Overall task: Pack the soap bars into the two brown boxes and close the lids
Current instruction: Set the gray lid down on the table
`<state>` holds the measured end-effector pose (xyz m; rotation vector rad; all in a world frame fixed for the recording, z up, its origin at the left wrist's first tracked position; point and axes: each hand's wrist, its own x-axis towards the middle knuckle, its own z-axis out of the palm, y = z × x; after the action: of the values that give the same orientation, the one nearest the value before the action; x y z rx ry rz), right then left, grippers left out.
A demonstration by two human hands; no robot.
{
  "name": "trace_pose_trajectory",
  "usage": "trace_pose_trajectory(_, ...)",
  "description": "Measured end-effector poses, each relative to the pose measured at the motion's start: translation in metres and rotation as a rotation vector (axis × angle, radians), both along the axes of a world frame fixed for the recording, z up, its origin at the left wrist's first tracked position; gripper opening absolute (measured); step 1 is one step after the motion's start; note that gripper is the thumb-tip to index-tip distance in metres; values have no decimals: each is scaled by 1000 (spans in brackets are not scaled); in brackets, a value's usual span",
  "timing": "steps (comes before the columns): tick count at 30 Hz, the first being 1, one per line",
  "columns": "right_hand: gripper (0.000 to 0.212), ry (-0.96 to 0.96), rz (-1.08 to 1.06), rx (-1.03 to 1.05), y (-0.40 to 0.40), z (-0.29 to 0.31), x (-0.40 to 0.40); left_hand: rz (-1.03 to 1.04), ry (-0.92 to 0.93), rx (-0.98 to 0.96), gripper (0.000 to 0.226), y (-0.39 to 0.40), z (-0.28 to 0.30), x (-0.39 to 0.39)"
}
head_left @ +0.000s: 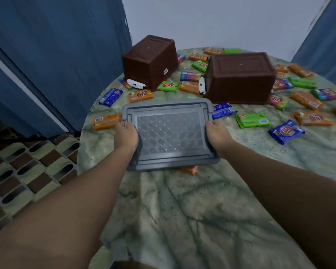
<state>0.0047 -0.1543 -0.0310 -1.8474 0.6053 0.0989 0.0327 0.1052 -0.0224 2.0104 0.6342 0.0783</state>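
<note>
We hold the grey lid [169,133] above the table [182,210] — left hand [125,135] and right hand [217,135] gripping its side edges; both brown boxes [150,61] stand upside down among scattered soap bars [252,120].

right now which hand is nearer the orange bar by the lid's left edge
Left. The left hand grips the lid right beside the orange bar; the right hand grips the lid's far side.

The near half of the desk [182,220] lies bare. Farther back, scattered soap bars [252,120] crowd the surface around two upturned brown boxes [241,78], leaving only narrow gaps between them.
</note>
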Motion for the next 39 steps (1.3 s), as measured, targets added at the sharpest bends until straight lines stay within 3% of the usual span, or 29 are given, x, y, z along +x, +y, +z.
trace_pose_trajectory(8, 31, -18, 112, -29, -49, -11, -37, 85, 49, 93, 44, -47, -13, -58)
trace_pose_trajectory(25, 36, 67, 166, -102, -127, -35, -65, 44, 82, 150, 42, -121, -29, -102)
trace_pose_trajectory(39, 37, 141, 338, -149, -270, -43, -93, 172, 156, 163, 44, -267, -50, -173)
